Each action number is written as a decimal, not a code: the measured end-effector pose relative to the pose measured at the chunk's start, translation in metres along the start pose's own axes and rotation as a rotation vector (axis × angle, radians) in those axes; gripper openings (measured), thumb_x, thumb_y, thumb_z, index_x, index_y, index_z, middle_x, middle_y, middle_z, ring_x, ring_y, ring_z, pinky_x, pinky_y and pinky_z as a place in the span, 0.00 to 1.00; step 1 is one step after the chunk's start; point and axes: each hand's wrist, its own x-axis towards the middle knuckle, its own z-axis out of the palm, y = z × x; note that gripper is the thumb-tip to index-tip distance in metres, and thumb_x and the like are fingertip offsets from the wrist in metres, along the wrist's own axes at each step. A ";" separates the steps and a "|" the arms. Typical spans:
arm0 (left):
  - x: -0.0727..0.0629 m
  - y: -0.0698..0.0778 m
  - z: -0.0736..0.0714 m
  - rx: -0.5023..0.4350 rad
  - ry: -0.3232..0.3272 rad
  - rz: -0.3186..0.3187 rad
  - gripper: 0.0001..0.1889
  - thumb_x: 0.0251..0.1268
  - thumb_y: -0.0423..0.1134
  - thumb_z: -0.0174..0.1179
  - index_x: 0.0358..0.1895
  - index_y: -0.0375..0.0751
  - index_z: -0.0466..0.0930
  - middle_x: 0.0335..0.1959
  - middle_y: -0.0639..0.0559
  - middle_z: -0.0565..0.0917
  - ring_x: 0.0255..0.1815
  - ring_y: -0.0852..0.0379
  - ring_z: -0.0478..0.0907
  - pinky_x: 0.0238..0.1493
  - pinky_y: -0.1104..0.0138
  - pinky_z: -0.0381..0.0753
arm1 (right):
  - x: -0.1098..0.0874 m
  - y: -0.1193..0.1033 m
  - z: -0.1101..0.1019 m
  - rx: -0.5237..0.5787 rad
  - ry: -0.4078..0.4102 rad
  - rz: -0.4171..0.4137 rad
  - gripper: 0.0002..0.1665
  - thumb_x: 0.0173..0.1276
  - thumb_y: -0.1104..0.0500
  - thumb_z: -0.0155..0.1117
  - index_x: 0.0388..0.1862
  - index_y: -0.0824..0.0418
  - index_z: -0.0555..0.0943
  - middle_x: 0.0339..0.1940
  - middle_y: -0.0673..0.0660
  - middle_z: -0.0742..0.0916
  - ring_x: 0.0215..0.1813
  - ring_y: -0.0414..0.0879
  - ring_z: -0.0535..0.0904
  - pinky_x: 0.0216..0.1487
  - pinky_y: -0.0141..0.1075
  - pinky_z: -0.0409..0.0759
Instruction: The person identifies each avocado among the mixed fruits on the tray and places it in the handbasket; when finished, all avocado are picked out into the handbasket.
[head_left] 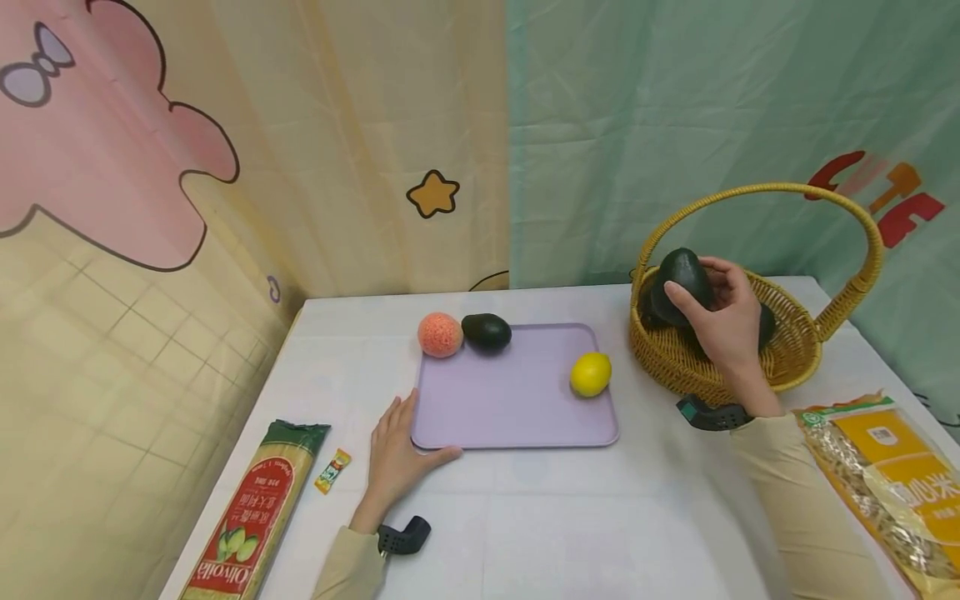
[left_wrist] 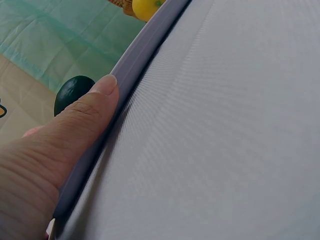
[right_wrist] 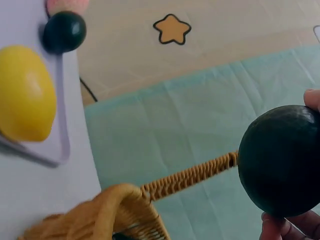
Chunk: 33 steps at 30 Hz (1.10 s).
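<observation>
My right hand grips a dark green avocado between thumb and fingers, over the wicker basket. More dark avocados lie in the basket, partly hidden behind the hand. In the right wrist view the held avocado fills the right side, with fingertips above and below it. My left hand rests at the near left corner of a lilac tray, fingers along its left side and thumb on its front rim. On the tray sit a lemon, an avocado and a pinkish-orange round fruit.
A spaghetti pack and a small yellow-green wrapped sweet lie left of my left hand. A yellow food bag lies by the right forearm. The basket's tall handle arches above it. A curtain hangs behind the table.
</observation>
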 end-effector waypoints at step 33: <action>0.000 -0.001 0.000 0.004 -0.005 0.001 0.61 0.38 0.63 0.72 0.75 0.39 0.50 0.73 0.39 0.56 0.73 0.44 0.45 0.68 0.47 0.44 | 0.039 0.053 -0.024 -0.446 -0.618 0.197 0.46 0.57 0.33 0.64 0.61 0.65 0.70 0.55 0.69 0.75 0.56 0.61 0.70 0.53 0.58 0.70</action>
